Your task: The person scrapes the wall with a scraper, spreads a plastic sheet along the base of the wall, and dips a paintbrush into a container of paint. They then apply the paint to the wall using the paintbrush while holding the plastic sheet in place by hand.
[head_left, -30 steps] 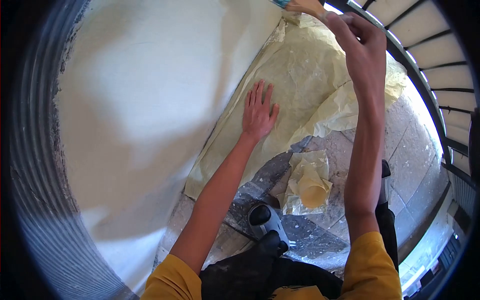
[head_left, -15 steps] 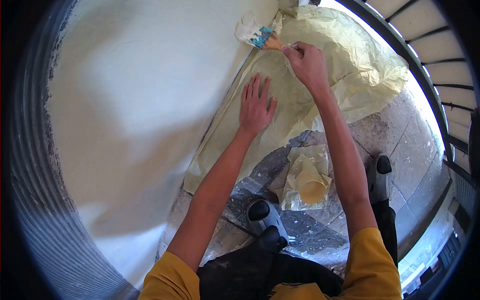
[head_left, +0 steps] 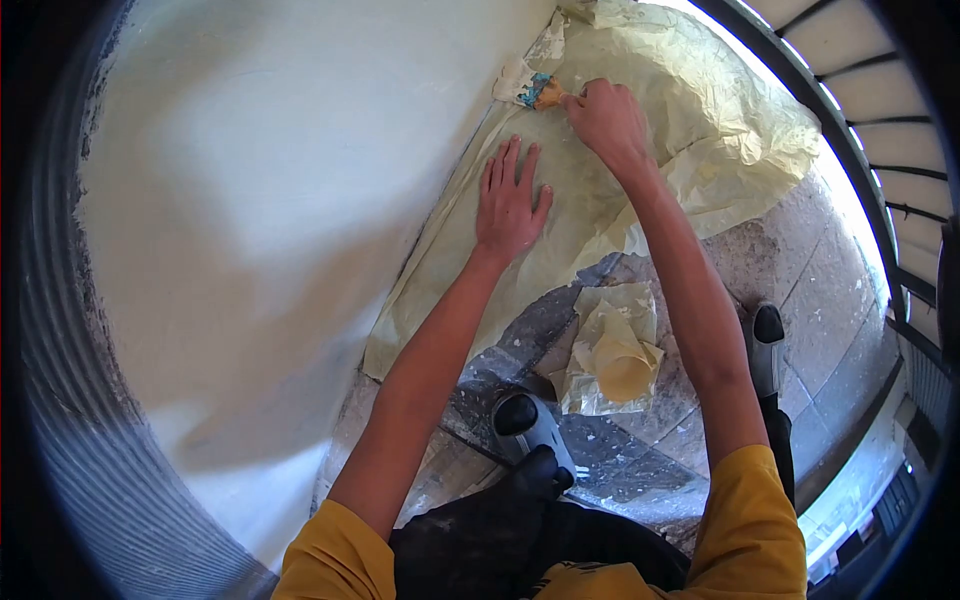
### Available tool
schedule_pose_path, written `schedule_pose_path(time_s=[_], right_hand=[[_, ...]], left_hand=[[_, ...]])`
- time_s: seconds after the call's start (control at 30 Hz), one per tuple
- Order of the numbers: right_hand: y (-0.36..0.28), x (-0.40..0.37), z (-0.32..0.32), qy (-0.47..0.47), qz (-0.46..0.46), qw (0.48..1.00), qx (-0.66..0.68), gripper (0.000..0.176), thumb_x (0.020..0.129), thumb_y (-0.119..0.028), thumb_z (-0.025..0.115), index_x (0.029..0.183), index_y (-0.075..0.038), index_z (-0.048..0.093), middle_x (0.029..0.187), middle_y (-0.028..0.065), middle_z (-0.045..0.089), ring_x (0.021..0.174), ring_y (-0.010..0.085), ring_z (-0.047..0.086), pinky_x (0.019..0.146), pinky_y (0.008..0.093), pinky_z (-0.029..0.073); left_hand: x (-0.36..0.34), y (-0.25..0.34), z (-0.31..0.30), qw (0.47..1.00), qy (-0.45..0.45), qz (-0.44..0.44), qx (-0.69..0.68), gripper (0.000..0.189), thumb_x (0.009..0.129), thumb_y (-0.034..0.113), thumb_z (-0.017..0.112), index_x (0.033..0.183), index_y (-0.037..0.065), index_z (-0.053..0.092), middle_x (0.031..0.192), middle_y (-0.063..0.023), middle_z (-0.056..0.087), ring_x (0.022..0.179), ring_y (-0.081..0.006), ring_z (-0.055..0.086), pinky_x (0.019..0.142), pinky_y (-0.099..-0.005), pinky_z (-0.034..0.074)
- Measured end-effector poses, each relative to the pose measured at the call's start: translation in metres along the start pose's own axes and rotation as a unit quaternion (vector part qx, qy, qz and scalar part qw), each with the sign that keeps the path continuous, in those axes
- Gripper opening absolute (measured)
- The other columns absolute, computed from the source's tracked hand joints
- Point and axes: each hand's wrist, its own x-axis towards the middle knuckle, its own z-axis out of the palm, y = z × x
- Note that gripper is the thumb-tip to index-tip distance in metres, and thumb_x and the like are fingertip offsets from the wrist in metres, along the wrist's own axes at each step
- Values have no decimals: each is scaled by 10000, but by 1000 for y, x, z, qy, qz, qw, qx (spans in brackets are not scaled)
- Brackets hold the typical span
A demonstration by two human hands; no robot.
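My right hand (head_left: 610, 122) is closed around the wooden handle of a paintbrush (head_left: 543, 94). The bristles are coated in whitish paint, and blue shows on the ferrule. They meet the bottom edge of the pale wall (head_left: 250, 200), where it borders a translucent yellowish sheet (head_left: 570, 190) laid on the floor. Flat on that sheet, close to the wall's foot, lies my left hand (head_left: 508, 205) with its fingers spread and nothing in it.
Between my feet, a cream-coloured cup (head_left: 622, 372) lies on a small piece of the same sheeting. Paint-specked tiles (head_left: 640, 450) cover the floor. Dark railing bars (head_left: 860, 120) curve along the right, and corrugated grey material (head_left: 70, 330) borders the wall at left.
The paintbrush has come down and to the right, from in front of the wall to its bottom edge. My left hand stays flat on the sheet, shifted only slightly.
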Motion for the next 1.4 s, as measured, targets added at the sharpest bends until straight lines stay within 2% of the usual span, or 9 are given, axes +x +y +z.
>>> schedule_pose_path(time_s=[0.13,0.23,0.3,0.37,0.7,0.8,0.97,1.23,1.4], right_hand=[[16,4,-5,52,-16,998,-27,409,890,-390,709,913,18,734,870,256,722,879,426,719,801,501,572],[29,-17,-54,5,45,998,44,432,867,-411,729,892,20,748,820,237,723,834,391,728,772,472,562],[35,-42,-76,64,45,992,100,451,849,-424,747,907,23,763,794,219,724,793,361,728,743,453,547],[35,-58,-94,45,73,992,90,443,852,-416,746,926,20,769,797,215,726,784,354,726,736,448,544],[11,-71,-100,59,42,995,74,413,878,-379,727,989,16,766,847,222,745,801,364,737,770,440,554],[6,-68,-112,62,43,995,68,404,883,-376,718,986,11,769,855,221,748,808,366,738,774,443,555],[6,-67,-106,80,12,993,91,404,886,-385,712,965,7,765,770,193,723,697,336,702,704,440,529],[29,-82,-68,95,85,973,193,419,889,-418,719,925,-2,747,645,109,633,587,243,599,610,401,456],[37,-79,-33,136,55,969,200,435,901,-421,730,946,12,729,562,64,525,512,149,439,523,368,352]], left_hand=[[0,4,-7,999,-41,-27,-16,652,984,350,549,1547,59,398,1614,-221,328,1504,-369,309,1225,-527,248],[1,7,-12,992,-83,-81,-55,648,982,351,550,1540,56,405,1608,-223,336,1493,-374,326,1218,-531,260],[0,5,-8,988,-99,-101,-67,645,981,350,551,1535,51,410,1604,-223,340,1484,-376,337,1214,-534,266],[0,-4,1,1000,20,16,11,633,980,349,551,1521,44,428,1597,-223,346,1460,-375,367,1199,-542,287],[22,-1,-16,999,25,10,-29,674,894,278,674,1488,51,450,1559,-238,351,1443,-425,347,1194,-543,290],[44,-5,-15,996,85,15,7,725,865,271,707,1494,32,437,1567,-279,321,1453,-450,322,1196,-549,285],[50,-6,7,999,48,7,25,720,893,295,657,1512,21,412,1563,-361,270,1452,-538,271,1206,-582,249],[48,-10,21,998,44,1,42,696,897,327,604,1497,19,433,1565,-356,279,1438,-542,289,1194,-599,257],[64,1,20,998,38,-8,43,687,859,288,595,1453,-30,462,1567,-349,292,1429,-517,320,1178,-583,289]])
